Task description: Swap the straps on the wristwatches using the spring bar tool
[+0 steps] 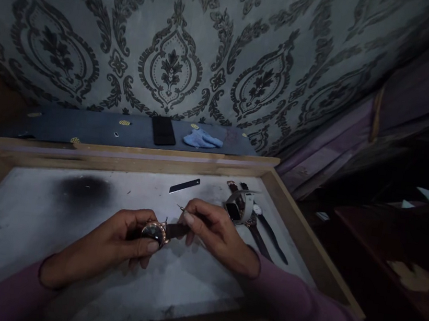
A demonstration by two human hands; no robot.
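My left hand [125, 238] is closed round the case of a wristwatch [155, 232] with a dark dial and a gold-toned rim, thumb on its lower edge. The watch's dark brown strap [177, 230] stretches right to my right hand [213, 231], whose lower fingers are against its end. Between the thumb and index finger of that hand is a small thin metal piece [181, 208], its tip pointing up and left. Both hands are above the white bottom of a wooden drawer [307, 236].
Several other watches [257, 208] lie at the drawer's right side. A dark flat blade [185, 185] rests behind my hands. On the blue surface behind the drawer are a black phone [163, 131] and a crumpled blue cloth [202, 139]. Patterned fabric [171, 65] rises behind.
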